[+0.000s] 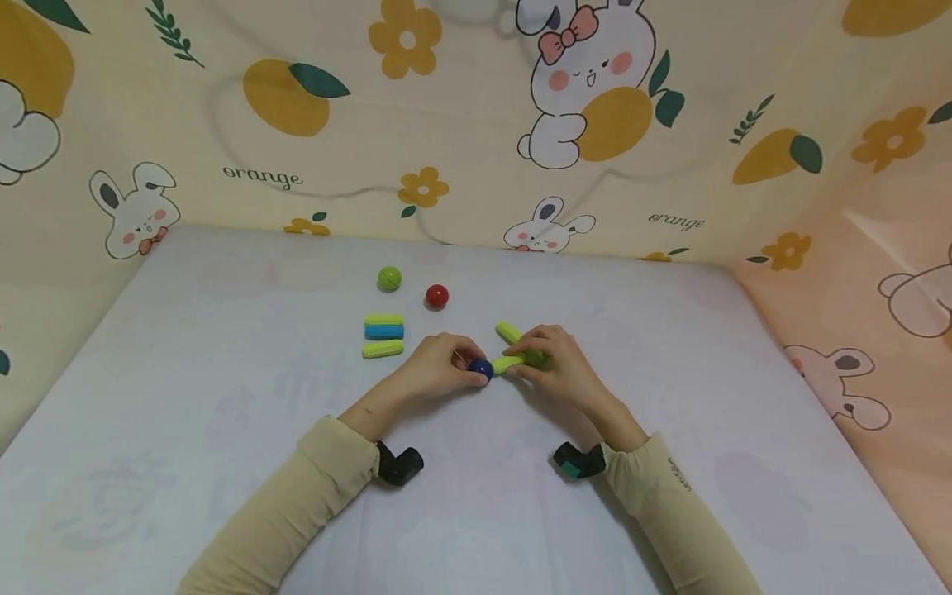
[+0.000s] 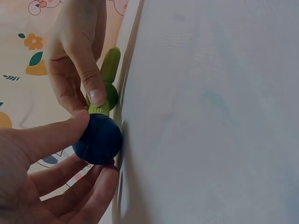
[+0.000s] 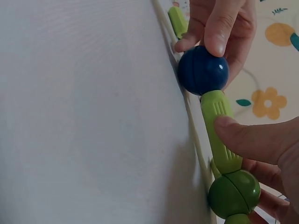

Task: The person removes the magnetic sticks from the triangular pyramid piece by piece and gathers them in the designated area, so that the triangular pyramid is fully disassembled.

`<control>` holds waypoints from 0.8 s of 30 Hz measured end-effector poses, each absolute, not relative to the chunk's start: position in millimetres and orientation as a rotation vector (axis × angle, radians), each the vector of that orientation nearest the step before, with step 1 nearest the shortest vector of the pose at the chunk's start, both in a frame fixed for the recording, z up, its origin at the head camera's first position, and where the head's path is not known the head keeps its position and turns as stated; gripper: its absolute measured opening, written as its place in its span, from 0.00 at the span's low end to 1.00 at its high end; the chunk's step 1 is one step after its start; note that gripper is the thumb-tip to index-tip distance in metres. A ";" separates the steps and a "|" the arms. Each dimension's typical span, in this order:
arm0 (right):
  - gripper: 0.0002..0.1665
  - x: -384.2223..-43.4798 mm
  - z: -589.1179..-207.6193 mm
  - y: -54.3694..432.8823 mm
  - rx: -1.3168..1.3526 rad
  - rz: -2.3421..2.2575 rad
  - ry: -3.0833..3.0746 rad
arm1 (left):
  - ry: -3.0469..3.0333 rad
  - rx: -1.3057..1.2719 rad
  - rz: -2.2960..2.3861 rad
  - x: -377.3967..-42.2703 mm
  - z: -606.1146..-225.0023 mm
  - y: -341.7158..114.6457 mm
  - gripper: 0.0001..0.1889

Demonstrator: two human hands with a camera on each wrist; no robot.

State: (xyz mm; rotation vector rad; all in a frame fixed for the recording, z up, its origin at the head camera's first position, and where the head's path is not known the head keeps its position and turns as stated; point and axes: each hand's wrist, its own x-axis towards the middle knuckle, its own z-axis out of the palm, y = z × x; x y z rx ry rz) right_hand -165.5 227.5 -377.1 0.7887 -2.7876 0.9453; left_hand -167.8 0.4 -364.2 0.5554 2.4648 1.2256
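My left hand pinches a dark blue ball between thumb and fingers. The ball sits at the end of a yellow-green rod, which my right hand grips with the thumb along its side. At the rod's other end is a green ball, partly covered by the right hand in the head view. Another yellow-green rod slants up and left from that green ball, and a further rod shows below it in the right wrist view.
Left of the hands lie two yellow-green rods with a blue rod between them. Behind these are a light green ball and a red ball. A white cloth covers the table; a printed curtain stands behind.
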 end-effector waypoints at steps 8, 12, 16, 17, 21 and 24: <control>0.12 -166.2 -378.1 227.2 0.761 1.006 -2.799 | 2.465 0.568 1.204 -168.6 -366.0 -1.1 0.16; 0.11 -167.1 -379.1 225.1 0.738 1.033 -2.793 | 2.463 0.563 1.205 -168.6 -367.0 -3.0 0.17; 0.11 -170.1 -378.4 226.2 0.631 1.019 -2.797 | 2.441 0.524 1.214 -165.9 -367.9 -6.1 0.16; 0.12 -170.7 -378.1 227.5 0.592 1.015 -2.801 | 2.435 0.516 1.219 -165.0 -368.3 -7.0 0.16; 0.13 -171.9 -377.4 233.1 0.508 1.018 -2.810 | 2.422 0.490 1.251 -161.9 -370.5 -11.2 0.17; 0.14 -172.5 -377.7 234.6 0.525 1.023 -2.815 | 2.414 0.486 1.276 -160.6 -370.5 -13.0 0.17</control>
